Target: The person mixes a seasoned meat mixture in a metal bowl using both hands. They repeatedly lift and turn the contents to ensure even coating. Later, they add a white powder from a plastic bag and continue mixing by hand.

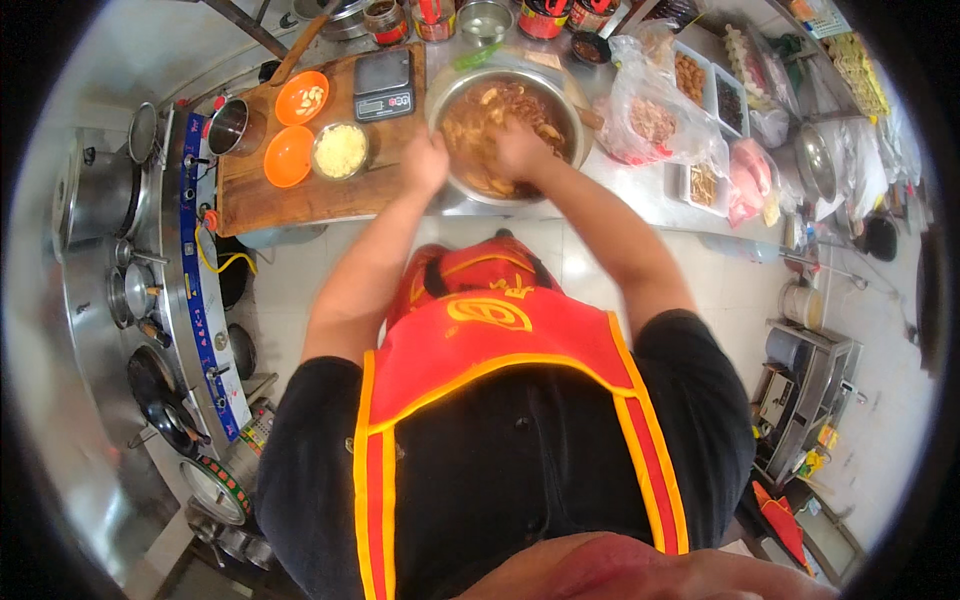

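A large metal bowl (pixel 574 161) holds chunks of food in a reddish-brown sauce. My right hand (pixel 519 150) is down in the food; its fingers are blurred and partly hidden, so what they grip cannot be told. At the bowl's left rim, my left hand (pixel 426 161) is closed on the edge. Left of it on a wooden cutting board (pixel 247 191) stand a small bowl of minced pale-yellow food (pixel 340 151), an orange bowl with peeled garlic cloves (pixel 301 98), an orange bowl (pixel 288 156) and a digital kitchen scale (pixel 383 84).
A cleaver-like tool's wooden handle (pixel 300 49) lies across the board's back edge. Jars with red labels (pixel 541 16) line the back. To the right are a plastic bag of minced meat (pixel 651 124) and white trays of ingredients (pixel 703 184). A steel pot (pixel 236 127) stands at the left.
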A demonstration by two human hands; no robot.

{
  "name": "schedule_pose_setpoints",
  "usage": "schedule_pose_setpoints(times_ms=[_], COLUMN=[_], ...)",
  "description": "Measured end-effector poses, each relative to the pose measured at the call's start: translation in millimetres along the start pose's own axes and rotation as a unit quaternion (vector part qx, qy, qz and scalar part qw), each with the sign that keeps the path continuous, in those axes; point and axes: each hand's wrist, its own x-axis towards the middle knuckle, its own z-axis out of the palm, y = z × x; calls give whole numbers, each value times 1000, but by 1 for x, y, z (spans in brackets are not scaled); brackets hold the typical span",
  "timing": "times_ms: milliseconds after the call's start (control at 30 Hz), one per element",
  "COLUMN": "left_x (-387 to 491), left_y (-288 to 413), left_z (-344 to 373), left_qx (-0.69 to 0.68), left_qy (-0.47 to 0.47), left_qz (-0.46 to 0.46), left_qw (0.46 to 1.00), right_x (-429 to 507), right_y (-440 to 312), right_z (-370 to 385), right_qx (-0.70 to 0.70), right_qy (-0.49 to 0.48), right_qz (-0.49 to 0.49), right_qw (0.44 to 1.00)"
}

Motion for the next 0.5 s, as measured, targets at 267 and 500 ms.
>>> schedule_pose_setpoints(times_ms=[267, 500], left_x=[-5, -18], left_y=[-6, -8], left_z=[22, 18], left_qx=[-164, -208], left_qy=[15, 22], left_qz=[52, 45], left_qw=[985, 977], right_x=[33, 45], right_y=[27, 8], right_z=[19, 20], right_qx=[-18, 18], right_qy=[-5, 40], right_qz=[-15, 162], right_qw=[1000, 986])
